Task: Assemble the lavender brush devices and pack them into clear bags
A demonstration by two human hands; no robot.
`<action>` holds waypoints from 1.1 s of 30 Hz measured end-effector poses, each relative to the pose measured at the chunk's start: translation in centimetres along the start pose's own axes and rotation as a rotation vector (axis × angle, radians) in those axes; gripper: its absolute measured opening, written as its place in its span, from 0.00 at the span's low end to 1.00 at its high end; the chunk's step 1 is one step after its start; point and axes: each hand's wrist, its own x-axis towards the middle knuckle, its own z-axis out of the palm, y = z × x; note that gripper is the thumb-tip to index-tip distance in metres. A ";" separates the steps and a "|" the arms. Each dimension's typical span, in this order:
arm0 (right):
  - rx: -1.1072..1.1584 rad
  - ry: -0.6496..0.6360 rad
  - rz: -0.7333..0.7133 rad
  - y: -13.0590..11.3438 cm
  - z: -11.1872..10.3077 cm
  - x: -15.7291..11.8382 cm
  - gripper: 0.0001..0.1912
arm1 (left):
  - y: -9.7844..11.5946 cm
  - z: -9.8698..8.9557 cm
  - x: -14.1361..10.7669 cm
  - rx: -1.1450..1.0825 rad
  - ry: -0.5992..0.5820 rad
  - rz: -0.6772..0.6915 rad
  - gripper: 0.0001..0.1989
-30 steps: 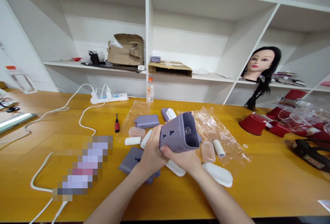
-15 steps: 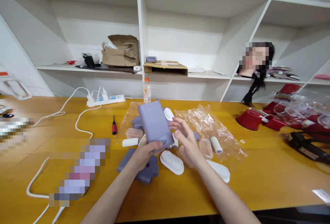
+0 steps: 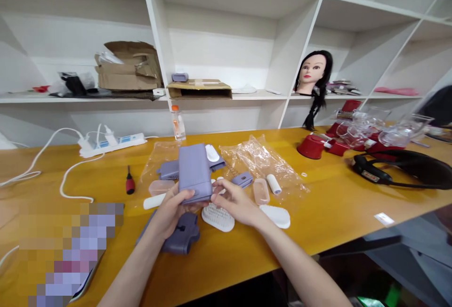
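A purple plastic case (image 3: 194, 168) is held upright above the table by my left hand (image 3: 173, 207), with the thumb across its lower front. My right hand (image 3: 231, 199) is at the case's lower right edge, fingers bent; whether its fingertips grip anything is hard to see. Beneath my hands lies a white bristled oval pad (image 3: 219, 218), partly covered. A purple shell part (image 3: 183, 236) rests below my left hand. Around them are a white roller (image 3: 154, 201), another white roller (image 3: 273, 184), a white oval tray (image 3: 276, 216) and a small purple part (image 3: 242, 179).
Clear plastic bags (image 3: 261, 156) lie behind the parts. On the left are a red screwdriver (image 3: 130, 183) and a power strip (image 3: 113, 144) with cables. A bottle (image 3: 178, 124) stands at the back; red cups (image 3: 311, 146) and a black headband (image 3: 399, 170) are right.
The view has turned right, so the table items sit further left. My right hand has moved in to the case's lower edge, and the case is more upright.
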 end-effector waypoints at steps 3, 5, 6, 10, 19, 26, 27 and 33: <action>-0.176 -0.011 0.033 -0.2 -3.7 -0.1 0.11 | 0.4 -0.4 0.0 -0.086 -0.008 -0.077 0.12; -0.247 0.070 0.063 0.0 -6.5 0.0 0.11 | 0.7 -0.6 0.0 -0.150 0.009 -0.119 0.12; -0.295 0.115 0.065 0.3 -7.8 0.0 0.12 | 0.9 -0.7 0.0 -0.173 0.016 -0.134 0.12; -0.416 0.203 0.065 1.6 -10.4 -0.1 0.12 | 1.3 -0.8 0.1 -0.254 0.050 -0.137 0.09; -0.231 -0.047 0.106 0.8 -3.6 0.0 0.13 | -0.1 -0.3 0.4 -0.101 -0.009 -0.197 0.08; -0.843 -0.245 -0.090 0.7 -0.7 -0.9 0.12 | 0.5 -0.6 0.3 -0.201 0.067 0.018 0.10; -0.936 -0.284 -0.118 0.8 -0.2 -1.2 0.14 | 0.6 -0.8 0.3 -0.222 0.094 0.050 0.09; -1.198 -0.373 -0.185 1.0 1.7 -2.2 0.24 | 1.2 -1.0 0.2 -0.319 0.170 0.033 0.08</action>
